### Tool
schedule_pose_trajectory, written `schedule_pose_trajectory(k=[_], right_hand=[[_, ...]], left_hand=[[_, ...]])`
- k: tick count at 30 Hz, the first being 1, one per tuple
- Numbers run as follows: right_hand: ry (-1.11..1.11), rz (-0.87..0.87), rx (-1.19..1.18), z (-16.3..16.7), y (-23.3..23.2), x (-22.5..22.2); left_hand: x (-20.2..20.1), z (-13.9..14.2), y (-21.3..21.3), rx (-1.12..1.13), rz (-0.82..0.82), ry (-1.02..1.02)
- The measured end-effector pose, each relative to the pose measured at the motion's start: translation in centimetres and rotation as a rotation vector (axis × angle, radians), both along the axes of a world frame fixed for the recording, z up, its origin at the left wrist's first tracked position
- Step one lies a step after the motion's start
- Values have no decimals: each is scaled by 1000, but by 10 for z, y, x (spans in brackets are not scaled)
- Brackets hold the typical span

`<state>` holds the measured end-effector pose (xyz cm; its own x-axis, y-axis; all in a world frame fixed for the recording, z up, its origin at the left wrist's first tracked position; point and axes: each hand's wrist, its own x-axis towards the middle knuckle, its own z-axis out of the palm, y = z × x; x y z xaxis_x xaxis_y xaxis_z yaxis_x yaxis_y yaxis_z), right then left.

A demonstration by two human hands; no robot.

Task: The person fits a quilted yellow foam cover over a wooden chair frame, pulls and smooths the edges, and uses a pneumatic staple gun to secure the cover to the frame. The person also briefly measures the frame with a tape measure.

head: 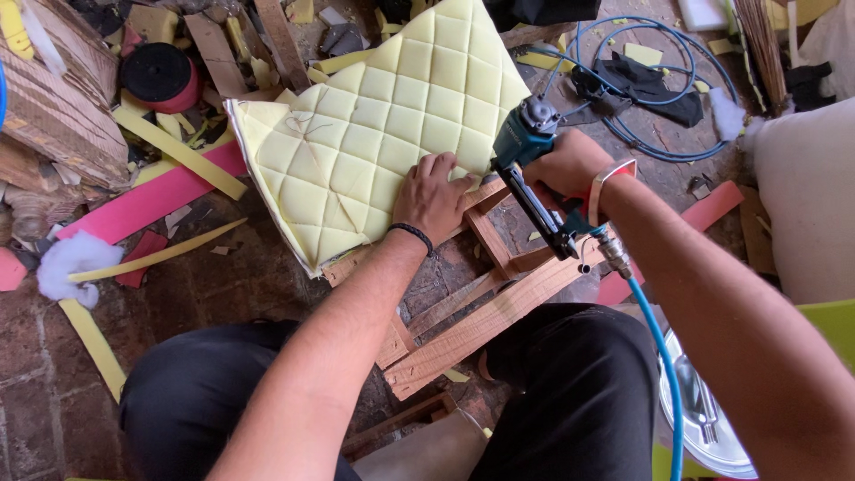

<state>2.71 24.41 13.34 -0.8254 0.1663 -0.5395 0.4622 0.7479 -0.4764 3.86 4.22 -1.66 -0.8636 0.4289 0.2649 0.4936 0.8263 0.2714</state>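
Quilted yellow foam panel [374, 134] lies over our wooden frame [481, 321] on the brick floor. Our left hand [432, 198] presses flat on its lower edge, fingers spread. Our right hand [570, 165] wraps tight round the teal pneumatic stapler [534, 174], its blue air hose [663, 356] trailing back toward us.

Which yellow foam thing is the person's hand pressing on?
The big quilted yellow pad with diamond stitching, under the left hand. The other yellow pieces, like the long strip, are plain thin scraps lying untouched.

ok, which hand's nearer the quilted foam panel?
Left. The left hand presses flat on the quilted foam panel at its lower edge; the right hand holds the pneumatic stapler just beside it.
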Motion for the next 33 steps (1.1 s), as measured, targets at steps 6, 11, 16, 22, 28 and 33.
schedule_pose_trajectory(k=[6, 11, 16, 22, 28, 33], right_hand=[[13, -19, -12, -15, -5, -4], [83, -29, 22, -22, -11, -7], [77, -36, 31, -24, -20, -3], [-7, -89, 13, -13, -30, 4], [-1, -117, 21, -15, -35, 9], [-14, 41, -132, -24, -31, 14]], left_hand=[[-3, 4, -1, 30, 12, -85], [-1, 6, -7, 25, -18, 9], [27, 5, -77, 10, 54, -26], [50, 3, -143, 324, 229, -375], [54, 5, -133, 239, 106, -158], [43, 18, -127, 300, 316, -387]])
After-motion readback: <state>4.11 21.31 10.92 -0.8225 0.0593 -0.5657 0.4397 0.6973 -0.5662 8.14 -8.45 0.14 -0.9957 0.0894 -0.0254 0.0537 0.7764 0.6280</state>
